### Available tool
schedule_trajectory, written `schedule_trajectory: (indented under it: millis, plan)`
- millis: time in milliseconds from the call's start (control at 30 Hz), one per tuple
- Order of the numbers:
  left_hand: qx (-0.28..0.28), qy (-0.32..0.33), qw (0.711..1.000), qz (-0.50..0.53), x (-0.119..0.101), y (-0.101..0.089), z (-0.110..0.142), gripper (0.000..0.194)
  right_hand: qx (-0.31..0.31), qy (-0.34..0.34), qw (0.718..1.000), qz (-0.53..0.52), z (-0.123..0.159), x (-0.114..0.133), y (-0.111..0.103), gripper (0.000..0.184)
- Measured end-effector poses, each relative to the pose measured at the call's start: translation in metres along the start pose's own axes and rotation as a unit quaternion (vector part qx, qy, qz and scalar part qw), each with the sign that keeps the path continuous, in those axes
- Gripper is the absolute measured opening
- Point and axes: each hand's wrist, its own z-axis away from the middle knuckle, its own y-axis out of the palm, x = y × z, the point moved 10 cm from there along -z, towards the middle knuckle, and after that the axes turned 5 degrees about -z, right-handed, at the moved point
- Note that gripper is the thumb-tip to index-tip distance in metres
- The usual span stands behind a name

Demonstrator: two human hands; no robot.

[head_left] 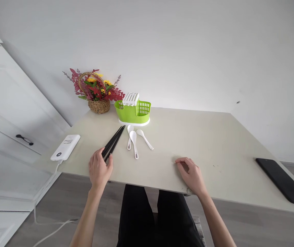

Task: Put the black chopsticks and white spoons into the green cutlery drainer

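Several black chopsticks (pixel 114 140) lie in a loose bundle on the table. My left hand (pixel 100 168) has its thumb and fingers closed around their near ends, which are partly hidden by it. To the right of the chopsticks are three white spoons (pixel 133 137), two overlapping and one slightly apart. Behind the spoons stands a green slotted utensil holder (pixel 132 115) with a white base and a white slotted piece on top. My right hand (pixel 190 173) rests near the table's front edge, fingers curled and thumb against them, with nothing seen in it.
A woven basket of artificial flowers (pixel 99 105) stands at the back left against the wall. A white power bank (pixel 66 147) with a cable (pixel 57 168) lies on the left of the table (pixel 198 133). A black phone (pixel 284 180) is at the right edge.
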Motion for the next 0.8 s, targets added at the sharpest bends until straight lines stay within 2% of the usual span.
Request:
schedule_trajectory:
  millis: [533, 800]
  plan:
    - [-0.024, 0.004, 1.000, 0.016, -0.0019, -0.0052, 0.0020, 0.039, 0.001, 0.001, 1.000, 0.003, -0.0004, -0.0027, 0.0005, 0.024]
    - [-0.040, 0.019, 0.999, 0.011, -0.0025, -0.0060, 0.0035, 0.037, 0.000, -0.002, 1.000, 0.004, 0.0003, -0.0015, -0.0010, 0.028]
